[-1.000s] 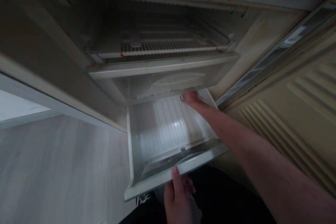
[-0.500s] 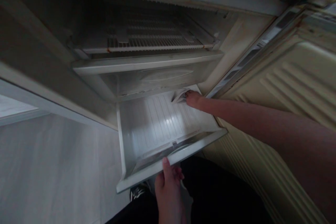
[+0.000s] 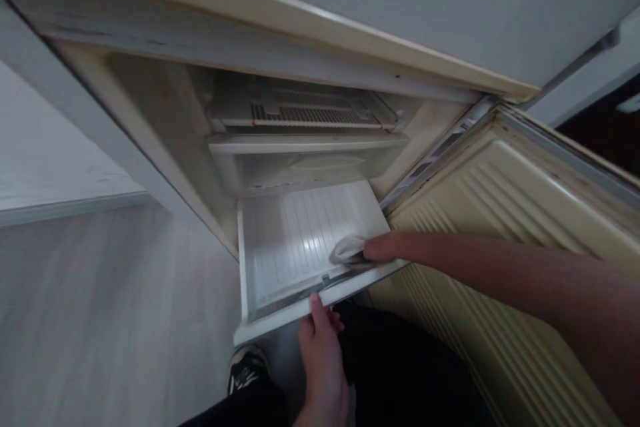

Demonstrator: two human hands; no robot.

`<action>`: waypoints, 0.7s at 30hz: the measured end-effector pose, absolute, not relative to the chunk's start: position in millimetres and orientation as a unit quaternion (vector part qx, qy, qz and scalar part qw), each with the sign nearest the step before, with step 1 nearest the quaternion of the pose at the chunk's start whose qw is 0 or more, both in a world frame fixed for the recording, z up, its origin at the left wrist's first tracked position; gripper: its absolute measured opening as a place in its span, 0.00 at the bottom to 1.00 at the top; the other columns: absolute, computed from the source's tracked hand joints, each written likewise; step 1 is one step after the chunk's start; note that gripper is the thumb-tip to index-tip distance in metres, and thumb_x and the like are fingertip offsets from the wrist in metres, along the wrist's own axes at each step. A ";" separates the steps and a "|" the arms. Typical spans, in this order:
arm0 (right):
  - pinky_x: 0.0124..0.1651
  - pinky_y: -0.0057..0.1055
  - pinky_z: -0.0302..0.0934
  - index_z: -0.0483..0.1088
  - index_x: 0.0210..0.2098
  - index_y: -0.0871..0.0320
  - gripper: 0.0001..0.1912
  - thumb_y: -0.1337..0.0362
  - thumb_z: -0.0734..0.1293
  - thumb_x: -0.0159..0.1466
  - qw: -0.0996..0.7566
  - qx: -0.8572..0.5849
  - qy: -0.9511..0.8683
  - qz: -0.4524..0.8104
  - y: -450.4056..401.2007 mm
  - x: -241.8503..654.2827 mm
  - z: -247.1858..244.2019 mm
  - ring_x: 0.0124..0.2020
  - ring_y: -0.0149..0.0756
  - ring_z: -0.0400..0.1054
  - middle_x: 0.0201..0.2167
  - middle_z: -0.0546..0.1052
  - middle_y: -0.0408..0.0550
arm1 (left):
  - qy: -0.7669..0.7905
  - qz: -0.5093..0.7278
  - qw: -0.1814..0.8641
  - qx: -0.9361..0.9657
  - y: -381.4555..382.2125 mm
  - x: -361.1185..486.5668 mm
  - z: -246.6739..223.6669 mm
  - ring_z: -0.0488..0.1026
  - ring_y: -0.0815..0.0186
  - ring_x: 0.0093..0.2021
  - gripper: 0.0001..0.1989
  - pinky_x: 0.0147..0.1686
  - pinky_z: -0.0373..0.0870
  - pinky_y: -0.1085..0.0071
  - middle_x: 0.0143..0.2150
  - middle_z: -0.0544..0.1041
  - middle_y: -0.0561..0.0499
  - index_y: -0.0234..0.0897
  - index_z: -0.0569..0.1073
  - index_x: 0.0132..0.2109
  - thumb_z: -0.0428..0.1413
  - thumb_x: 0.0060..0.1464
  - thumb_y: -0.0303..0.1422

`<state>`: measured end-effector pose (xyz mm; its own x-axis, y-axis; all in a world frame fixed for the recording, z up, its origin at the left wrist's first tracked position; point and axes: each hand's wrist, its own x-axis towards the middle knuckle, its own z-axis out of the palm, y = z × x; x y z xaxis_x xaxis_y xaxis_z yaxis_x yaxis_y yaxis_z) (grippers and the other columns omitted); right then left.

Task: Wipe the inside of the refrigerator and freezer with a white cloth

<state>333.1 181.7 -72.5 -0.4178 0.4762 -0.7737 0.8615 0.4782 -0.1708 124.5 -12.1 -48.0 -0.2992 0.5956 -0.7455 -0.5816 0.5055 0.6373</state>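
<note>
My L hand grips the drawer front's top edge, thumb on top, fingers curled under. R hand closed on a pale cloth, inside drawer nr front R corner; exact finger gap can't tell.

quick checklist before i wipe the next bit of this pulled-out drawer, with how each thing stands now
1. Left hand on the drawer front: ok, thumb over the top edge.
2. Cloth in the right hand: ok, bunched at the fingers, inside the drawer near its front.
3. Drawer floor free of loose items: ok, only the cloth shows there.
4. Door swung out of the way: ok, open on the right.
5. Foot clear of the drawer's underside: cannot tell, the shoe shows just below the front corner.
6. Drawer floor free of fine dirt: cannot tell, too dim.
</note>
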 end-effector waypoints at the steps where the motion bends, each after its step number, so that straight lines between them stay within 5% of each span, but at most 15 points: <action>1: 0.46 0.39 0.66 0.77 0.25 0.64 0.07 0.76 0.66 0.55 0.362 0.421 0.780 -0.289 181.6 328.0 -68.8 0.36 0.44 0.75 0.29 0.79 0.56 | 0.639 0.491 0.593 0.008 -12.0 125.1 -48.4 0.74 0.60 0.28 0.38 0.30 0.71 0.62 0.28 0.77 0.46 0.31 0.76 0.36 0.58 0.46 0.68; 8: 0.44 0.33 0.64 0.81 0.42 0.68 0.18 0.79 0.65 0.55 0.428 0.397 0.737 -0.341 173.8 280.8 -48.9 0.41 0.43 0.75 0.40 0.82 0.57 | 0.639 0.487 0.595 0.010 -9.6 129.9 -51.4 0.72 0.60 0.28 0.39 0.31 0.69 0.61 0.27 0.76 0.47 0.33 0.75 0.36 0.55 0.46 0.70; 13: 0.38 0.25 0.62 0.79 0.52 0.65 0.25 0.79 0.60 0.59 0.338 0.392 0.687 -0.511 158.0 217.5 -42.7 0.37 0.32 0.72 0.43 0.81 0.50 | 0.644 0.469 0.604 0.015 -8.5 129.9 -50.7 0.72 0.59 0.29 0.46 0.33 0.70 0.60 0.28 0.76 0.46 0.32 0.74 0.38 0.52 0.40 0.75; 21: 0.31 0.21 0.59 0.80 0.41 0.65 0.13 0.78 0.65 0.63 0.246 0.301 0.619 -0.682 145.0 106.4 -53.4 0.25 0.25 0.64 0.27 0.75 0.39 | 0.640 0.481 0.599 0.000 -8.2 128.5 -49.0 0.71 0.60 0.30 0.48 0.32 0.69 0.61 0.28 0.75 0.49 0.31 0.74 0.42 0.53 0.38 0.75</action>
<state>106.4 145.0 -53.4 -0.6974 0.0369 -0.7157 0.7088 -0.1120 -0.6965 128.5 -8.2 -49.0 -0.2813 0.5773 -0.7666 -0.5762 0.5372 0.6160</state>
